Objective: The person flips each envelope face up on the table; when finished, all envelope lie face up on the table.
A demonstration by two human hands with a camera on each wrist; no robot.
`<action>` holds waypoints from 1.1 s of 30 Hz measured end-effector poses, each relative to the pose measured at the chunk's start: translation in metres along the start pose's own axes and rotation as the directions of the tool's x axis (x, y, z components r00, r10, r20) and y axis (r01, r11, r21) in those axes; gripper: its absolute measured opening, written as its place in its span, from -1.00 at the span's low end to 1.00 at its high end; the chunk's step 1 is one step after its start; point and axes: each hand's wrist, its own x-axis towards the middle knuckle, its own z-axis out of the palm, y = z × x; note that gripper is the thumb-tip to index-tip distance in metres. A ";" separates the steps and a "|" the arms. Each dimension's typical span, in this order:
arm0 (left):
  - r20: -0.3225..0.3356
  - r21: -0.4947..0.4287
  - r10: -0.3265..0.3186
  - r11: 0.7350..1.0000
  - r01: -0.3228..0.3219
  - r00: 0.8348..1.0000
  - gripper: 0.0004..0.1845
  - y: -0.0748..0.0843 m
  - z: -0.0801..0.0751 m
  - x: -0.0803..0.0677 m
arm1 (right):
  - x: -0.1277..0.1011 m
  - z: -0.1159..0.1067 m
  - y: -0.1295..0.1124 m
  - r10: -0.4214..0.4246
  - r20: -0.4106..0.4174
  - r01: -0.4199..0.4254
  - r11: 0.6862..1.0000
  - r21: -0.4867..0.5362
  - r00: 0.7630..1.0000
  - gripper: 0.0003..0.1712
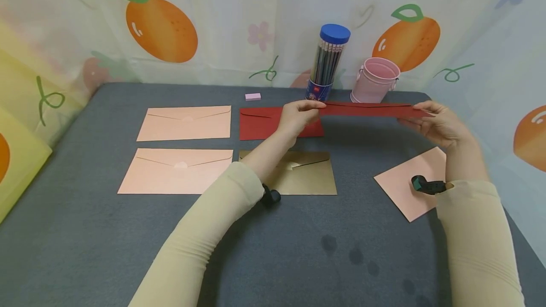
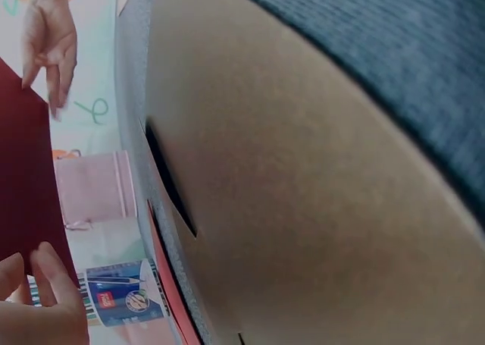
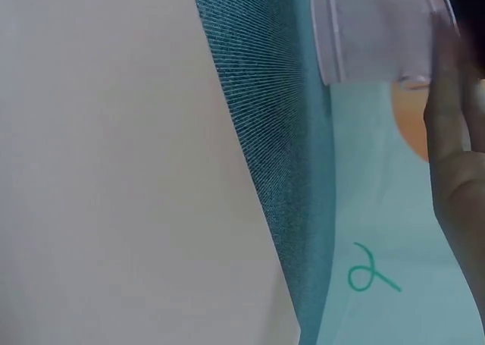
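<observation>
A red envelope (image 1: 367,109) is held up above the table, seen nearly edge-on in the head view. My left hand (image 1: 297,118) pinches its left end, and my right hand (image 1: 441,121) holds its right end. Below the left hand lies a second red envelope (image 1: 258,124), partly covered by that hand. A gold envelope (image 1: 304,181) rests nearer, partly behind my left forearm; it fills much of the left wrist view. Under my right wrist a light pink envelope (image 1: 398,188) lies turned at an angle. Two more pink envelopes, one far (image 1: 183,129) and one near (image 1: 170,181), lie flap-up at left.
At the back of the table (image 1: 85,240) stand a blue-lidded tub of pencils (image 1: 326,63) and a small pink bucket (image 1: 375,82). A little pink block (image 1: 253,96) lies left of the tub. A fruit-patterned cloth (image 1: 222,27) hangs behind.
</observation>
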 end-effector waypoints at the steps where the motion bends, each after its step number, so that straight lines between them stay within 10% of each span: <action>1: 0.004 -0.014 -0.009 1.000 0.009 1.000 -0.77 0.000 0.000 0.000 | 0.000 -0.001 0.001 -0.010 0.008 0.010 1.000 -0.001 1.000 -0.56; 18: 0.039 0.012 -0.050 0.999 0.049 0.998 -0.40 -0.004 0.015 0.003 | 0.000 -0.006 0.002 0.057 -0.102 -0.066 0.994 -0.089 0.993 -0.49; 33: -0.202 0.158 -0.024 0.986 0.057 0.979 -0.78 -0.021 0.048 0.009 | -0.008 -0.020 -0.002 0.119 -0.412 -0.192 0.972 -0.139 0.903 -0.65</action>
